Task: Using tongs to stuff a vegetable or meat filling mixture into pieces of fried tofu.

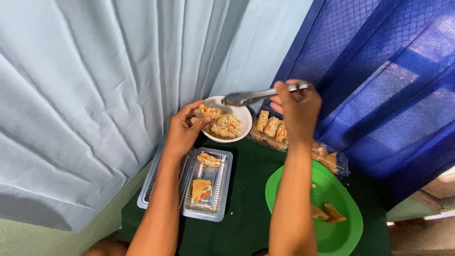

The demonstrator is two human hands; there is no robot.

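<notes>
The left hand pinches a filled wrap piece at the near-left rim of the white bowl of shredded filling. The right hand is clamped on metal tongs, tips over the bowl. A clear tray with two pieces sits nearer on the green worktop, a green plate to the right.

Green plate, pale and blue curtains

Bowl behind tray, beside plate
</notes>
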